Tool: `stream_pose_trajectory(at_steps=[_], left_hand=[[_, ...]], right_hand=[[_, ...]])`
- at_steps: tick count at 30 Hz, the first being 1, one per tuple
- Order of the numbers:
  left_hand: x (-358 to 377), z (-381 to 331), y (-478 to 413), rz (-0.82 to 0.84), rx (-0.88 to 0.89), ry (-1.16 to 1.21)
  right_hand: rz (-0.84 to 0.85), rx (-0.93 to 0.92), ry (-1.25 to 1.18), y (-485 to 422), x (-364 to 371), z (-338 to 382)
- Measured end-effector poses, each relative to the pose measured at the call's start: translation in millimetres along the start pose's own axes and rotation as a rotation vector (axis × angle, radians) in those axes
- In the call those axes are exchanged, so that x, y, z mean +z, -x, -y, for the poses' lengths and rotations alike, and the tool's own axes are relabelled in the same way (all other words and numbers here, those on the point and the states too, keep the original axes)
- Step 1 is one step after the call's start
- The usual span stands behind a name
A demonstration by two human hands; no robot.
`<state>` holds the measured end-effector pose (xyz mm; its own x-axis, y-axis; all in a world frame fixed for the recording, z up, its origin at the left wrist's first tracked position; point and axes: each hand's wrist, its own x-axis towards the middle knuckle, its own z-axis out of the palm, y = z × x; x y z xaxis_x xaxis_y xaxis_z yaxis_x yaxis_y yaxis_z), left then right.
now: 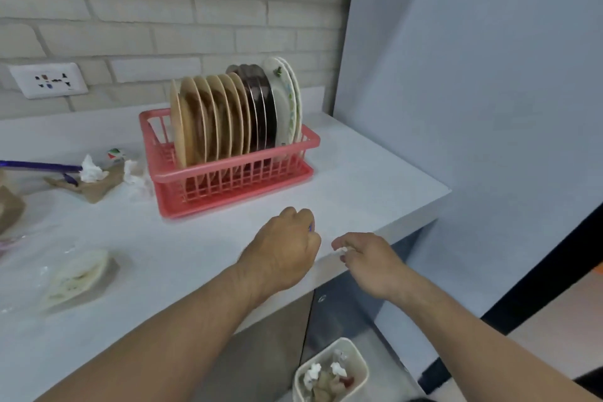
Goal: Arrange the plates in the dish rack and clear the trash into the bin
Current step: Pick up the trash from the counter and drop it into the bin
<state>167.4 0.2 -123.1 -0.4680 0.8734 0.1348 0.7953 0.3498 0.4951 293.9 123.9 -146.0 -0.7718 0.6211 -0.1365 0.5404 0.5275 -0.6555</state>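
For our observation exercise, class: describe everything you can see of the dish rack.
The rack is pink-red plastic: a rectangular basket with slatted walls and a thick rim, sitting in a matching tray. It stands level on the white counter, close to the brick wall. It is full. The plates stand on edge in a tight row, beige at the left, dark in the middle, white at the right. A crumpled tissue lies by its left end; whether they touch is unclear.
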Motion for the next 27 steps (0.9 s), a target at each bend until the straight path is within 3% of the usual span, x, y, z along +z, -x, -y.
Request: stream_pose_trajectory(at_steps=[6, 10, 14, 17, 22, 27], left_hand=[[60.6, -27.0, -10.7, -0.014, -0.088, 0.020], [100.9, -35.9, -5.1, 0.016, 0.022, -0.012], [155.6, -24.6, 0.5, 0.036, 0.048, 0.018], [210.4, -0.5, 2.9, 0.087, 0.019, 0.035], [340.8, 66.8, 14.1, 0.357, -0.053, 0.012], [459.7, 139.0, 24.2, 0.436, -0.194, -0.006]], right_hand=[[0.113, -0.066, 0.073, -2.0, -16.5, -59.4], [0.185, -0.104, 0.055, -3.5, -7.7, -97.8], [0.250, -0.014, -0.011, -3.2, 20.4, -150.0], [0.261, 0.016, 0.028, -16.1, 55.6, -202.4], [0.207, 0.098, 0.097, -48.0, 140.9, -299.4], [0.178, 0.153, 0.138, -83.8, 254.6, -397.2]])
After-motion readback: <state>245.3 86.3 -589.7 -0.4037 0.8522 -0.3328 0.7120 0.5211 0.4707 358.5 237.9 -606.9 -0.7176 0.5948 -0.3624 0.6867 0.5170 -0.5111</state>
